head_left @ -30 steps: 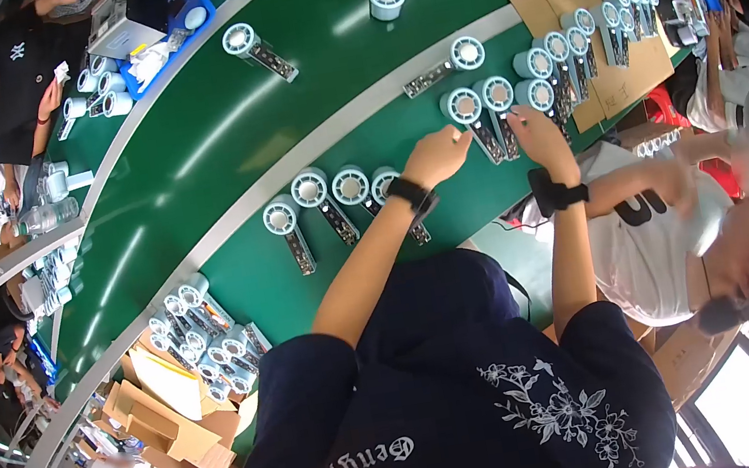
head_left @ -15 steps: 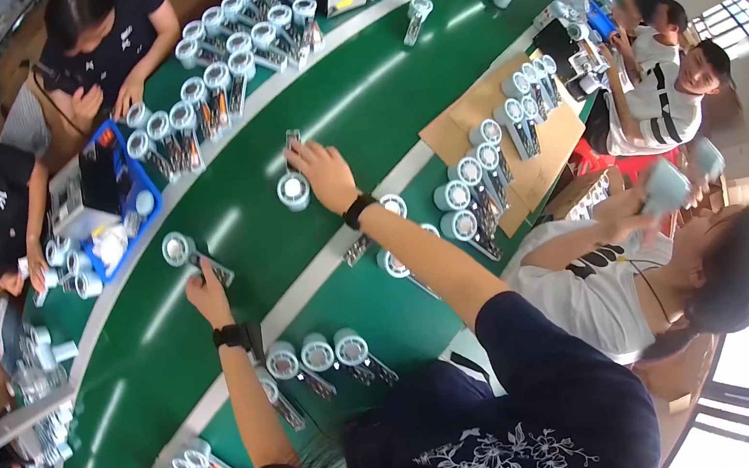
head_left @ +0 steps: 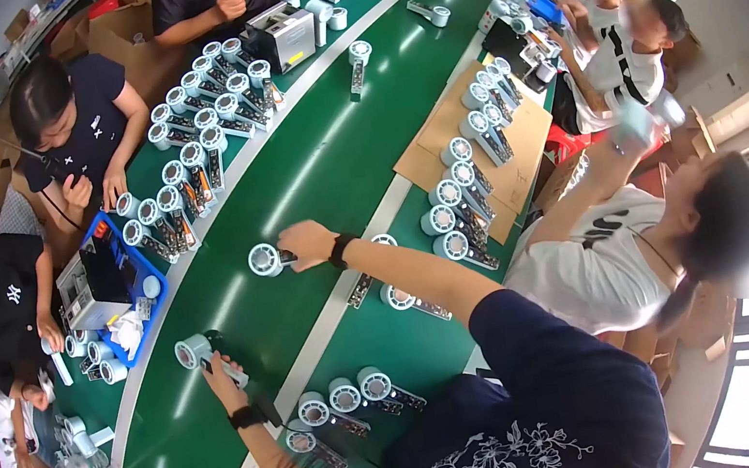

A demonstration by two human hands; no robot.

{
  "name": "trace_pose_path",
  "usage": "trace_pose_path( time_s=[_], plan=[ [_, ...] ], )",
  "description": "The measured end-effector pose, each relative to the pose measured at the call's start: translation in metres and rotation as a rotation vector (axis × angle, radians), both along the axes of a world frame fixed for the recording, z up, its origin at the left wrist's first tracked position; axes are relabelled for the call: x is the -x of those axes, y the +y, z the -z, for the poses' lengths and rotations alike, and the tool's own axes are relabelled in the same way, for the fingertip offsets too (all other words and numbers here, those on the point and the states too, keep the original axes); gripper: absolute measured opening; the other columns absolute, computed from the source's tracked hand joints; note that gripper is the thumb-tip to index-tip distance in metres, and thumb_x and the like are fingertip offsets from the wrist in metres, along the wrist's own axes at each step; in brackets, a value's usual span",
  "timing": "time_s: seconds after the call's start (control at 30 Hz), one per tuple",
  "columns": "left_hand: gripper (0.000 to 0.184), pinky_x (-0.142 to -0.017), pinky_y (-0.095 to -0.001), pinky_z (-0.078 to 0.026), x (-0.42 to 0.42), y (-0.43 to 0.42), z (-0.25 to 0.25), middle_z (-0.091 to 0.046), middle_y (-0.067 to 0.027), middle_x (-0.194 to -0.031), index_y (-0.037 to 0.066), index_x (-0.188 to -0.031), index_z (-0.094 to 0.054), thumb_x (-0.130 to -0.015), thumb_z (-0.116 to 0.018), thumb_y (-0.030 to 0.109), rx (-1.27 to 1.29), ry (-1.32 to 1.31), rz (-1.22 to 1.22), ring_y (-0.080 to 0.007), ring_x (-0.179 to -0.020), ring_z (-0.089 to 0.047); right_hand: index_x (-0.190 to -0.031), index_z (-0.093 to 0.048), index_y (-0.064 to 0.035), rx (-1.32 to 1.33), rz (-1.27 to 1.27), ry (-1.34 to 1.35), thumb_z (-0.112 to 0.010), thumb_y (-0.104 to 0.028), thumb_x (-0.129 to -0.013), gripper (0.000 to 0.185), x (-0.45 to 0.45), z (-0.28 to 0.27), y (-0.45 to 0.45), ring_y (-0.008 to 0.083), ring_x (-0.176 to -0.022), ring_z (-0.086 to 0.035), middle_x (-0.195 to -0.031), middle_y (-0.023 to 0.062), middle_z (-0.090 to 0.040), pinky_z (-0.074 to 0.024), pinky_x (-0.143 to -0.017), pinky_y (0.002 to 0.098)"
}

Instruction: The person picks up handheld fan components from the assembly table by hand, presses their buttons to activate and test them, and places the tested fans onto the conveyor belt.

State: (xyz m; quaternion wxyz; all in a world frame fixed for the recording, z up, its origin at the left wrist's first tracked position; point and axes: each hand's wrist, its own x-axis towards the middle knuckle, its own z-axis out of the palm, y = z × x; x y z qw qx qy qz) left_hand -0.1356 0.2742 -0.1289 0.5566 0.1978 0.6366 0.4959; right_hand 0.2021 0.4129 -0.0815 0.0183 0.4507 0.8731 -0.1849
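On the green belt, my left hand [head_left: 224, 377] has its fingers closed round the handle of a light-blue round-headed appliance [head_left: 191, 352], shaped like a handheld fan or hair dryer. Ahead and to the right, my right hand [head_left: 308, 245] grips a second such appliance [head_left: 264, 260] by its handle; the fingers hide most of that handle. Its ringed round head faces up. Close in front of me, several more units [head_left: 343, 395] lie in a row with circuit boards showing in their handles. Another unit [head_left: 399, 297] rests beneath my right forearm.
A metal edge strip [head_left: 313, 342] separates the belt from my bench. Units [head_left: 453, 245] line the right side, some on cardboard [head_left: 438, 141]. Across the belt are a blue tray [head_left: 159, 293], rows of units [head_left: 209, 118] and seated people. A co-worker [head_left: 595, 268] sits at right.
The camera view has shifted. My right hand and its appliance have moved left and nearer on the belt. My left hand has closed further round the handle of its appliance.
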Motion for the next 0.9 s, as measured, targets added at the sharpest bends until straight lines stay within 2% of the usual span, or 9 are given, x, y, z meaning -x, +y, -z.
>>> trace_pose_path(
  time_s=[0.03, 0.1, 0.17, 0.33, 0.37, 0.47, 0.53, 0.6, 0.9],
  plan=[
    [0.028, -0.056, -0.0303, -0.044, -0.001, -0.012, -0.014, -0.054, -0.0052, -0.081, 0.007, -0.096, -0.051, -0.086, -0.060, 0.031, -0.007, 0.001, 0.010, -0.0160, -0.066, -0.053, -0.105, -0.053, -0.0090, -0.007, 0.010, 0.001, -0.060, -0.014, -0.078, 0.029, 0.001, -0.008, -0.013, 0.0202, -0.082, -0.061, -0.091, 0.0032, -0.062, -0.0521, -0.074, 0.0388],
    [0.022, -0.049, -0.0227, -0.037, -0.008, -0.038, -0.042, -0.051, 0.0000, -0.079, 0.012, -0.098, -0.050, -0.092, -0.053, 0.032, 0.029, -0.164, 0.033, -0.0062, -0.062, -0.047, -0.100, -0.048, -0.0046, 0.726, 0.431, 0.763, -0.058, -0.018, -0.083, 0.024, 0.009, -0.036, -0.058, 0.0170, -0.049, -0.054, -0.072, 0.0054, -0.056, -0.0474, -0.046, 0.0321],
    [0.023, -0.048, -0.0226, -0.036, -0.026, -0.067, -0.081, -0.051, 0.0000, -0.080, 0.012, -0.099, -0.049, -0.093, -0.051, 0.034, 0.012, -0.213, -0.001, -0.0068, -0.062, -0.048, -0.101, -0.046, -0.0027, 0.790, 0.502, 0.966, -0.052, -0.026, -0.092, 0.026, 0.018, -0.047, -0.101, 0.0120, -0.042, -0.050, -0.068, 0.0050, -0.054, -0.0416, -0.040, 0.0273],
    [0.025, -0.048, -0.0226, -0.036, -0.053, -0.135, -0.115, -0.053, -0.0003, -0.086, 0.013, -0.104, -0.049, -0.095, -0.048, 0.035, -0.102, -0.350, -0.031, -0.0079, -0.062, -0.049, -0.100, -0.046, -0.0043, 1.126, 0.588, 1.236, -0.037, -0.035, -0.100, 0.032, 0.012, -0.070, -0.203, 0.0094, -0.057, -0.055, -0.075, 0.0048, -0.055, -0.0456, -0.050, 0.0258],
    [0.024, -0.048, -0.0233, -0.037, -0.058, -0.147, -0.117, -0.054, -0.0005, -0.088, 0.013, -0.106, -0.049, -0.095, -0.047, 0.034, -0.114, -0.396, -0.023, -0.0083, -0.063, -0.049, -0.100, -0.046, -0.0043, 1.133, 0.580, 1.238, -0.037, -0.035, -0.100, 0.032, 0.009, -0.065, -0.215, 0.0094, -0.057, -0.055, -0.075, 0.0048, -0.055, -0.0456, -0.050, 0.0258],
    [0.024, -0.045, -0.0252, -0.039, -0.077, -0.179, -0.121, -0.056, -0.0016, -0.094, 0.011, -0.112, -0.048, -0.097, -0.043, 0.029, -0.061, -0.433, -0.084, -0.0095, -0.065, -0.050, -0.103, -0.047, -0.0047, 0.351, 0.439, 0.957, -0.033, -0.034, -0.101, 0.032, 0.015, -0.049, -0.265, 0.0081, -0.060, -0.053, -0.079, 0.0035, -0.054, -0.0451, -0.053, 0.0241],
    [0.025, -0.044, -0.0253, -0.039, -0.092, -0.197, -0.135, -0.056, -0.0025, -0.093, 0.009, -0.114, -0.046, -0.097, -0.041, 0.027, -0.086, -0.461, -0.095, -0.0099, -0.066, -0.050, -0.116, -0.046, -0.0033, 0.887, 0.617, 1.072, -0.034, -0.033, -0.101, 0.035, 0.013, -0.085, -0.288, 0.0079, -0.062, -0.051, -0.086, 0.0031, -0.054, -0.0444, -0.055, 0.0233],
    [0.028, -0.045, -0.0246, -0.039, -0.092, -0.211, -0.133, -0.055, -0.0032, -0.091, 0.007, -0.115, -0.046, -0.098, -0.039, 0.028, -0.189, -0.572, 0.053, -0.0097, -0.068, -0.050, -0.126, -0.042, -0.0026, 1.037, 0.673, 1.180, -0.036, -0.031, -0.101, 0.038, 0.020, -0.111, -0.304, 0.0081, -0.064, -0.049, -0.088, 0.0028, -0.054, -0.0440, -0.057, 0.0226],
    [0.026, -0.048, -0.0245, -0.043, -0.091, -0.260, -0.159, -0.051, -0.0050, -0.097, 0.005, -0.116, -0.042, -0.099, -0.041, 0.025, -0.302, -0.544, 0.179, -0.0097, -0.067, -0.049, -0.125, -0.042, -0.0021, 1.126, 0.589, 1.335, -0.037, -0.027, -0.101, 0.035, 0.058, -0.139, -0.354, 0.0083, -0.064, -0.047, -0.086, 0.0032, -0.053, -0.0425, -0.056, 0.0222]
  ],
)
